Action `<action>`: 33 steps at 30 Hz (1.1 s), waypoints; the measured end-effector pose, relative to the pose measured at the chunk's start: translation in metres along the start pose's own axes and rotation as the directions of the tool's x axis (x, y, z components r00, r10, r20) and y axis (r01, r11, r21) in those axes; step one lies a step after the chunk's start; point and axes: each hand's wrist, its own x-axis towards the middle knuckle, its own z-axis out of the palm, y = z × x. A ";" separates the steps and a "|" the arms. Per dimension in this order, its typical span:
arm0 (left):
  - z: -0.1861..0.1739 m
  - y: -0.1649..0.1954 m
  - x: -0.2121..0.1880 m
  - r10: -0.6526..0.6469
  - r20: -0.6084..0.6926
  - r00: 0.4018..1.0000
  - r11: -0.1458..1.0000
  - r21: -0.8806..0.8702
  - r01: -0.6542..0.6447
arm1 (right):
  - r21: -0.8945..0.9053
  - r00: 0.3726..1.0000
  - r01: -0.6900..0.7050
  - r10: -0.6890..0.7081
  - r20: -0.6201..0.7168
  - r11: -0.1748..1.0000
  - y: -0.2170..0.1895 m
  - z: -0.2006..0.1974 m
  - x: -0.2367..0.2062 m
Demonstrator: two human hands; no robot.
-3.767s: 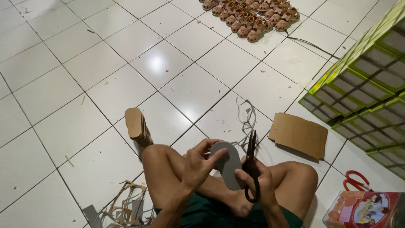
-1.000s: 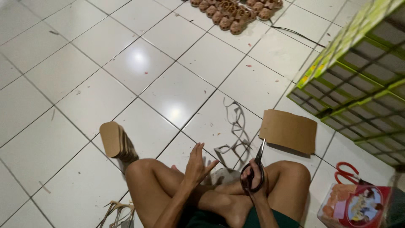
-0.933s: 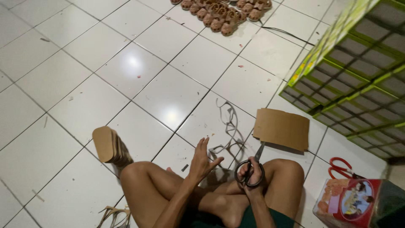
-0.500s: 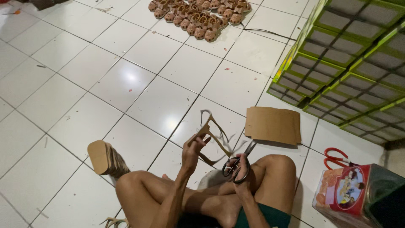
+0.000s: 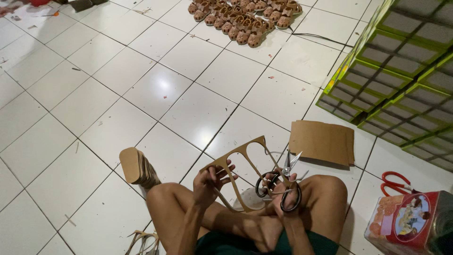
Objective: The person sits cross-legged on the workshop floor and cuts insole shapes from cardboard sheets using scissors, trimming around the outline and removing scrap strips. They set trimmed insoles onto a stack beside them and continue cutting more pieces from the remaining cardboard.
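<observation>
I sit cross-legged on a white tiled floor. My left hand [image 5: 211, 179] grips a brown cardboard offcut [image 5: 245, 163] with sole-shaped holes cut out of it, held up in front of my knees. My right hand [image 5: 281, 191] holds black-handled scissors [image 5: 286, 182], fingers through the loops, blades slightly apart and pointing up and away. The scissors sit just right of the offcut, close to its edge. A pale oval piece [image 5: 250, 200] lies under the hands between my legs.
A stack of brown cut soles [image 5: 137, 167] stands by my left knee. Brown cardboard sheets [image 5: 323, 141] lie ahead to the right. Green-edged stacked boxes [image 5: 401, 80] fill the right. Red-handled scissors [image 5: 396, 183] and a red tin [image 5: 410, 222] lie at right. Several sandals [image 5: 240, 19] lie far ahead.
The grey oval piece once in my left hand is gone from it; my left hand has picked up the cardboard offcut and raised it. The view tilted upward.
</observation>
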 end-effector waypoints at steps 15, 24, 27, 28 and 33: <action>-0.003 0.012 -0.013 -0.057 -0.161 0.985 0.979 0.185 0.087 | -0.503 0.973 0.223 -0.163 0.161 0.835 -0.024 0.001 -0.003; 0.014 0.026 -0.012 -0.073 -0.295 0.953 0.952 0.263 0.155 | -0.601 0.920 0.291 -0.391 -0.039 0.744 -0.039 -0.008 -0.004; 0.022 0.028 -0.010 -0.074 -0.324 0.943 0.957 0.243 0.159 | -0.579 0.914 0.305 -0.404 -0.046 0.756 -0.042 -0.009 -0.012; 0.024 0.028 -0.010 -0.073 -0.338 0.938 0.956 0.244 0.162 | -0.565 0.915 0.307 -0.401 -0.046 0.766 -0.042 -0.008 -0.014; 0.032 0.016 -0.011 -0.115 -0.307 0.945 0.993 -0.022 0.113 | -0.513 0.924 0.368 -0.368 0.107 0.775 -0.028 0.009 -0.001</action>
